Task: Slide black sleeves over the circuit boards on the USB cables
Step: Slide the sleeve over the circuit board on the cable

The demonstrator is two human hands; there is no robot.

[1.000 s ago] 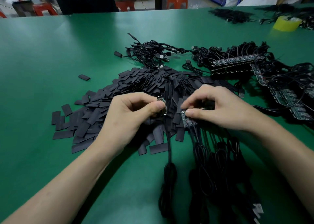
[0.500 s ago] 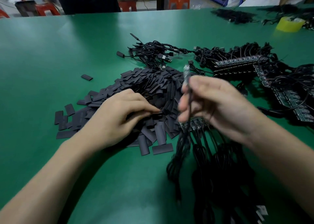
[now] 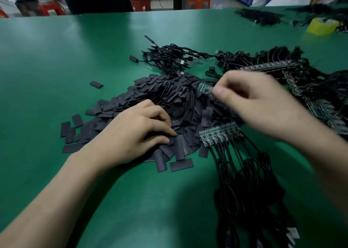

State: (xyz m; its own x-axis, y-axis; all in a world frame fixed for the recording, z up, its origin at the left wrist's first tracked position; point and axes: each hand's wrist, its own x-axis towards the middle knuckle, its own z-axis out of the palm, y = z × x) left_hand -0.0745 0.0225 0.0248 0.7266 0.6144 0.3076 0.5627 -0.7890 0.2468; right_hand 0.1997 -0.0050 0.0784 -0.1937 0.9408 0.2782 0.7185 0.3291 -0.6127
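Observation:
A large pile of flat black sleeves (image 3: 169,97) lies on the green table (image 3: 56,59). My left hand (image 3: 131,134) rests on the pile's near side, thumb and forefinger pinching at one sleeve (image 3: 178,144). Above the pile's right side, my right hand (image 3: 263,106), blurred by motion, holds a small green circuit board (image 3: 204,89) by its end; its cable is hidden behind the hand. A row of bare circuit boards (image 3: 218,132) lies at the pile's right edge, with their black cables (image 3: 244,181) running toward me.
A tangle of black USB cables (image 3: 169,59) sits behind the pile. More boards and cables (image 3: 320,97) are heaped at the right. A yellow tape roll (image 3: 322,26) stands far right. One stray sleeve (image 3: 96,84) lies left of the pile.
My right hand lifted one board from the row and swung it up over the pile. My left hand dropped onto the sleeve pile and stayed there, fingers working at a sleeve.

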